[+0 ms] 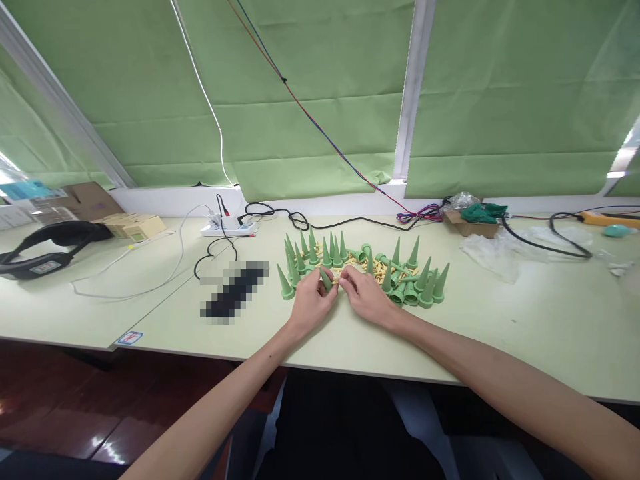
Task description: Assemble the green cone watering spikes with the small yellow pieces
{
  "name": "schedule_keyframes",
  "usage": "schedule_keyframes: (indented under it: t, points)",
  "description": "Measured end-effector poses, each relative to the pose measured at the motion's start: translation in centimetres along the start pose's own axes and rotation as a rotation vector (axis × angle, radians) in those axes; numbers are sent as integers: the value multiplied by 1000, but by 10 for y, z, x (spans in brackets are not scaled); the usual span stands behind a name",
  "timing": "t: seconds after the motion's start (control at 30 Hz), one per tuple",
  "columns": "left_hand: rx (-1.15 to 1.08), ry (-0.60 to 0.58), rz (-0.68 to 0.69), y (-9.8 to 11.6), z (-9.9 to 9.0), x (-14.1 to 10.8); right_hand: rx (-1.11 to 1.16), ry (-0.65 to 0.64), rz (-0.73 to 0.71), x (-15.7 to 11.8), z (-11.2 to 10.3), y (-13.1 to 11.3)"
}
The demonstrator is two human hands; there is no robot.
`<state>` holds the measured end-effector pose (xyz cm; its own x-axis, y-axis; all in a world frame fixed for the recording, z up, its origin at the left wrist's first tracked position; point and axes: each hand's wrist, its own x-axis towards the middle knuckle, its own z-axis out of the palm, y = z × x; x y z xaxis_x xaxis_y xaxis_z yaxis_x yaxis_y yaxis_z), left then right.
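Observation:
My left hand (313,299) is closed around a green plastic cone-shaped spike (326,279), which tilts with its tip up and to the left. My right hand (367,295) pinches a small yellow plastic piece (335,281) at the spike's wide end. Whether the piece is inside the spike or only touching it, I cannot tell. Past both hands lies a pile of loose yellow pieces (381,272). Around that pile, several green spikes (428,288) stand upright on their wide ends, while others (411,294) lie on their sides with hollow ends showing.
A pixelated dark object (235,292) lies left of my hands on the pale table (320,343). Farther left are a power strip (229,227), cables and a black headset (50,247). At the back right sits a small cardboard box (473,225) beside clear plastic bags (493,257).

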<state>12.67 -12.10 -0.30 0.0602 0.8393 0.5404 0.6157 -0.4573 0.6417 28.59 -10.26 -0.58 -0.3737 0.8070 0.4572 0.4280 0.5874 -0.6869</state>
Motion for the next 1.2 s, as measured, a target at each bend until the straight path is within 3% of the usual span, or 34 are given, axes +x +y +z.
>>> schedule_keyframes:
  t: [0.6,1.2]
  points:
    - [32,-18,77,-4,0,-1,-44,38,-2,0,3,4]
    - [-125,-77,157,-3,2,-2,8,118,-4,0,0,2]
